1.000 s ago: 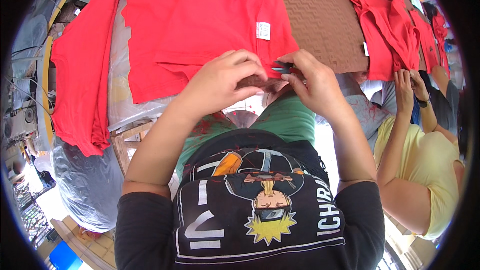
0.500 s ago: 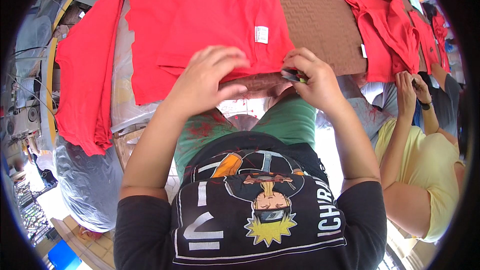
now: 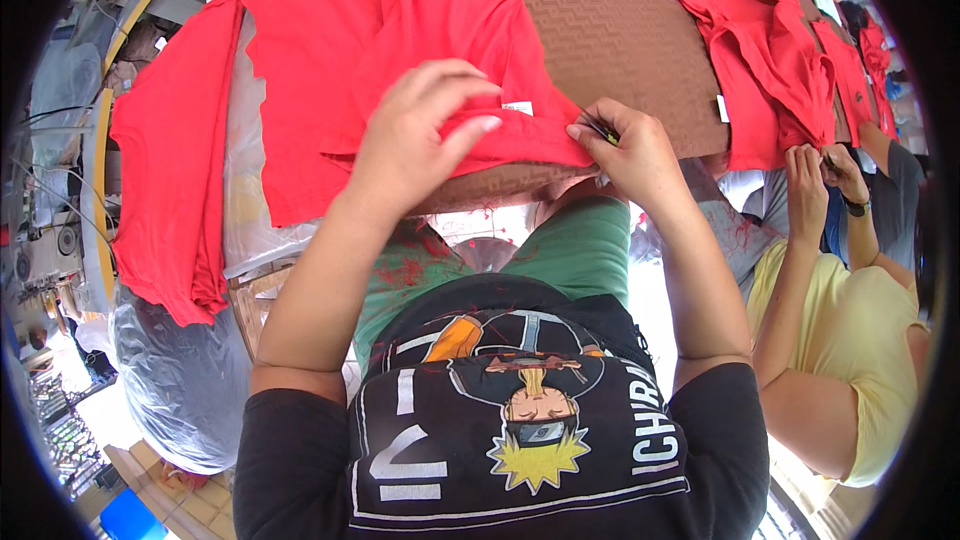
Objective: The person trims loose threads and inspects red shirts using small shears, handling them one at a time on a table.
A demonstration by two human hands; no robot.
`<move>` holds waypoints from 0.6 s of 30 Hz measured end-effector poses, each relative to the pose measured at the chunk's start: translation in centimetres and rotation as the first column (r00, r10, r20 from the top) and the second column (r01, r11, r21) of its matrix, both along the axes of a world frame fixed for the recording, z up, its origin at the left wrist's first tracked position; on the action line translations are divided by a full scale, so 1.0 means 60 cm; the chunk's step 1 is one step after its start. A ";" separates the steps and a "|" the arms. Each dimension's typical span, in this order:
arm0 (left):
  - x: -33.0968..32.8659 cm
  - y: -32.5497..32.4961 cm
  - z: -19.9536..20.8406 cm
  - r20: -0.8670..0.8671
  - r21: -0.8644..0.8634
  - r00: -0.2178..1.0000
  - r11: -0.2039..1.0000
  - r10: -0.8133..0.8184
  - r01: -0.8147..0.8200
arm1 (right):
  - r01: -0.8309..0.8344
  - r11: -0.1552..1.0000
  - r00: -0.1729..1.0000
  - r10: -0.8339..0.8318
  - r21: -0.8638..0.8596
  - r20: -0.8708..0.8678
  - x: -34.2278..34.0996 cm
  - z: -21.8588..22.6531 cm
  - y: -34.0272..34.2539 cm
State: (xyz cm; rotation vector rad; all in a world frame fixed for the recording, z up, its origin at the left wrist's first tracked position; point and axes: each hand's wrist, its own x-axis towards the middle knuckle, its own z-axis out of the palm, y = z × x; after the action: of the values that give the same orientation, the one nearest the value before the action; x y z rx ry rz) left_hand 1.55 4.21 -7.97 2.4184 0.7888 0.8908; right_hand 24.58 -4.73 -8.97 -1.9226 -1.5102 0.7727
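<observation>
A red garment point(image 3: 330, 70) lies over the brown padded table in front of me, its near edge turned up in a fold. My right hand point(image 3: 632, 150) is closed round small dark thread snips point(image 3: 600, 128), mostly hidden by the fingers. Its thumb and fingertips also pinch the right corner of the garment's folded edge. Over the middle of that edge, my left hand point(image 3: 415, 135) is open, thumb and fingers apart, with nothing in it. A white label point(image 3: 517, 107) pokes out above the fold, partly covered.
Another folded red garment point(image 3: 175, 150) hangs at the left beside clear plastic sheeting. More red garments point(image 3: 770, 70) lie on the brown table cover point(image 3: 630, 40) to the right, where a co-worker's hands point(image 3: 825, 175) handle one. Red thread scraps lie on my green shorts point(image 3: 575, 240).
The garment's near edge has been folded upward, covering much of the label. My right hand now pinches the corner, and my left hand has shifted slightly right with its fingers spread.
</observation>
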 end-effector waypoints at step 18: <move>0.024 -0.011 -0.074 -0.043 -0.058 0.999 0.998 -0.011 0.009 | 0.002 0.982 0.971 0.044 0.191 -0.237 -0.065 -0.014 0.005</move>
State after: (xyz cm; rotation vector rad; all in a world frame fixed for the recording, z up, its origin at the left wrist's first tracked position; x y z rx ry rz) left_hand 2.97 3.52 -12.43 2.3964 0.8061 0.8040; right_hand 20.65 -4.44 -9.84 -1.6134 -1.4036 0.8080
